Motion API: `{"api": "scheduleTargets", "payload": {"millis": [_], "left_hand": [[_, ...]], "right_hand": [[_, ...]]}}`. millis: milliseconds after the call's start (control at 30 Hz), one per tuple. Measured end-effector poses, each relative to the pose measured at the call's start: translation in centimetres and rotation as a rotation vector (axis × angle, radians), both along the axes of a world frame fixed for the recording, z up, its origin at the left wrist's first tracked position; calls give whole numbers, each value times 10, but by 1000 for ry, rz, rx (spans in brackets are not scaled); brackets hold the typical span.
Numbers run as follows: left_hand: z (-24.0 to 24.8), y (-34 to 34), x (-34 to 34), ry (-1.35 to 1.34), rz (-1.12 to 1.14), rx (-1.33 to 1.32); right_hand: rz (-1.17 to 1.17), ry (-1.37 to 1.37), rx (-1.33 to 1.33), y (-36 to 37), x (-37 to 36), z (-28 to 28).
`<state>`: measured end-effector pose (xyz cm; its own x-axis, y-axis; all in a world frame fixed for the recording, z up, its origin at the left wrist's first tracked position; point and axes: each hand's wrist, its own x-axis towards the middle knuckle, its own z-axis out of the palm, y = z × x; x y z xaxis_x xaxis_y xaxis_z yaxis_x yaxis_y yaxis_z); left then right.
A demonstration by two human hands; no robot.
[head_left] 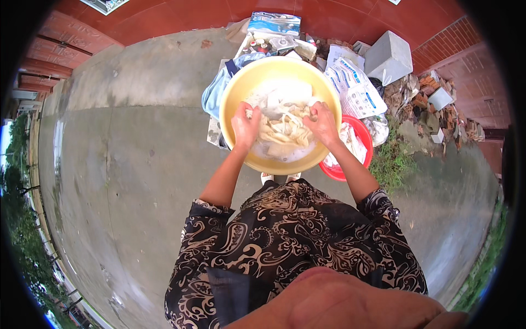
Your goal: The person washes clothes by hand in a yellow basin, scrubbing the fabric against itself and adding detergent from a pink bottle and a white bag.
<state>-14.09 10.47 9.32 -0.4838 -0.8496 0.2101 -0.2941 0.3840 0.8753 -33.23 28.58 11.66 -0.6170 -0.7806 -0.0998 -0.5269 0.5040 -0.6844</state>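
A wide yellow basin (235, 82) stands in front of me with soapy water and a wet cream-coloured cloth (285, 127) in it. At the basin's left side my left hand (245, 125) is closed on a bunched end of the cloth. My right hand (322, 123) grips another part of it on the right, fingers curled. Between the two hands the cloth lies in loose folds. White suds (285, 154) show along the near side of the water.
A red basin (368, 143) with white cloth stands low at the right. Light blue fabric (212, 97) hangs left of the yellow basin. Behind are bottles, a blue-and-white box (274, 23), a printed white sack (356, 90) and a pale block (390, 57). Brick rubble (433, 98) lies far right.
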Motion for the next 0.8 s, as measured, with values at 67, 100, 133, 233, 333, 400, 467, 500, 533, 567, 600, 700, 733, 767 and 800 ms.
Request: {"api": "scheduleTargets", "payload": {"millis": [67, 100, 133, 233, 333, 400, 467, 500, 533, 567, 600, 700, 733, 767, 800], "left_hand": [[-6, 12, 4, -103, -65, -103], [-10, 18, 3, -204, -123, -212], [-15, 24, 7, -312, -167, -320], [-24, 53, -10, -693, -250, -318], [-31, 58, -37, -869, -294, -313], [-39, 50, -52, -993, -462, -127], [-53, 43, -55, -812, -376, -267], [-60, 36, -58, -824, -397, -209], [-59, 27, -65, -831, -414, -157], [-58, 21, -71, -829, -412, -159], [-57, 16, -77, -828, -392, -70], [-56, 8, -77, -804, -337, 30], [-55, 5, -76, -776, -310, 35], [-63, 0, -71, -775, -292, 24], [-83, -2, -68, -633, -245, -28]], "right_hand": [[-15, 25, 75, 7, 10, -5], [33, 198, 151, 7, 14, -20], [97, 367, 222, 2, 23, -28], [163, 400, 284, -9, 41, -38], [214, 651, 130, -28, 41, -62], [380, 623, 254, -43, 31, -74], [380, 745, 110, -53, 14, -86], [418, 672, 148, -56, 7, -92], [455, 605, 181, -64, -1, -94], [455, 607, 180, -72, -8, -96], [421, 518, 226, -78, -12, -98], [337, 318, 334, -103, -8, -74], [278, 213, 398, -111, -6, -64], [288, 220, 381, -118, -4, -60], [170, 194, 377, -121, -5, -61]]}}
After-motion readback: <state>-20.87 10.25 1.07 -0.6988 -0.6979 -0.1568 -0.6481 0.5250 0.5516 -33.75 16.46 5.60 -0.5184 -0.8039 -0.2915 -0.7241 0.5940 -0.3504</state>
